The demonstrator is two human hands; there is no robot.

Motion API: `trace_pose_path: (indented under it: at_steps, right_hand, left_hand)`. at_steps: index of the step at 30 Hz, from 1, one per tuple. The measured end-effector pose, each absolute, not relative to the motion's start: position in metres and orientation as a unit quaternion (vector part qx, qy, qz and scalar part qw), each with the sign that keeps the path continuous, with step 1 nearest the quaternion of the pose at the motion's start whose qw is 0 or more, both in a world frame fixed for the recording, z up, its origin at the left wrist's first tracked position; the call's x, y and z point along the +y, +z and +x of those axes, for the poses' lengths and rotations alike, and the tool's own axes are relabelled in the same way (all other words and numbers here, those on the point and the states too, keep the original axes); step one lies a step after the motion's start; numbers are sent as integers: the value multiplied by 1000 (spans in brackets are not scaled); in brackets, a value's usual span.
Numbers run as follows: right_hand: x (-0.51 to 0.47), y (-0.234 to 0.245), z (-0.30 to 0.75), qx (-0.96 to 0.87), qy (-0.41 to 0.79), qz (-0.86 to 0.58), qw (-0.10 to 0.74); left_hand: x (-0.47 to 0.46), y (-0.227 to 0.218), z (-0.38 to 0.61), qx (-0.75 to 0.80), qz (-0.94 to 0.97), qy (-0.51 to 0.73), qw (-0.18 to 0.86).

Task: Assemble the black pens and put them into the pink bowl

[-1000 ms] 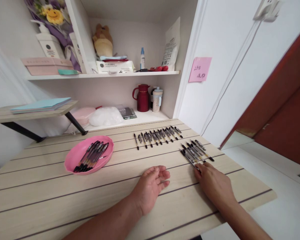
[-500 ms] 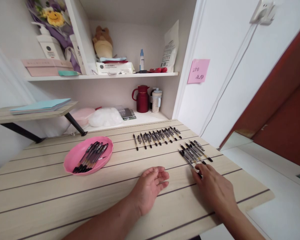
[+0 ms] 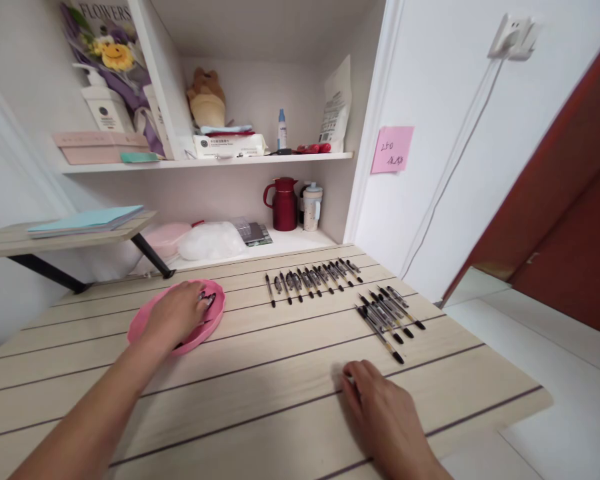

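My left hand reaches into the pink bowl, its fingers curled on the black end of a pen. It hides most of the pens in there, so how many it touches I cannot tell. Low over the bare wood, my right hand is closed, fingers bent, with nothing visible in it. Just beyond it lies a slanted group of clear pens with black ends, the nearest one sticking out toward me. Farther back is a longer row of similar pens, side by side.
The striped wooden table ends at a right edge above the floor. A small raised shelf with blue papers stands at the left. Behind are a plastic bag, a red jug and a light cup.
My left hand has gone from the table's middle leftward into the bowl. My right hand has let go of the nearest pen and drawn back toward me and left.
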State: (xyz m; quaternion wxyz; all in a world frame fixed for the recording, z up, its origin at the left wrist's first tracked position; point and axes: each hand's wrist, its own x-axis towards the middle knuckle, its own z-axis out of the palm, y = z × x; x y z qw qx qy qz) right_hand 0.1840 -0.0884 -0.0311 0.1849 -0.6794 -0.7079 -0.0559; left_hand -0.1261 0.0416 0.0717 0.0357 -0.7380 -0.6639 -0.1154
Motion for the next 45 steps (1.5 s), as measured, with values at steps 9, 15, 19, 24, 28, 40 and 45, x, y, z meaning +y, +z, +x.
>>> trace_pose_path:
  at_steps: [9, 15, 19, 24, 28, 40, 45]
  right_hand:
    - [-73, -24, 260, -573, -73, -810, 99]
    - [-62, -32, 256, -602, -82, -788, 93]
    - [-54, -30, 255, -607, -86, -785, 90]
    - [-50, -27, 257, -608, -89, -783, 99]
    - [-57, -26, 251, -615, -91, -774, 120]
    - [-38, 7, 146, -666, 321, -540, 403]
    - [-24, 14, 150, -717, 97, -617, 309]
  left_hand:
    - [46, 43, -169, -705, -707, 28, 35]
    - [45, 41, -160, -717, -697, 7, -4]
    - [45, 39, -158, -727, -686, -14, -22]
    - [48, 36, -156, -738, -670, -74, -26]
    - [48, 42, -157, -738, -658, -146, -41]
    - [-5, 58, -58, -440, -431, -472, -631]
    - [-28, 10, -14, -410, -384, -431, -707]
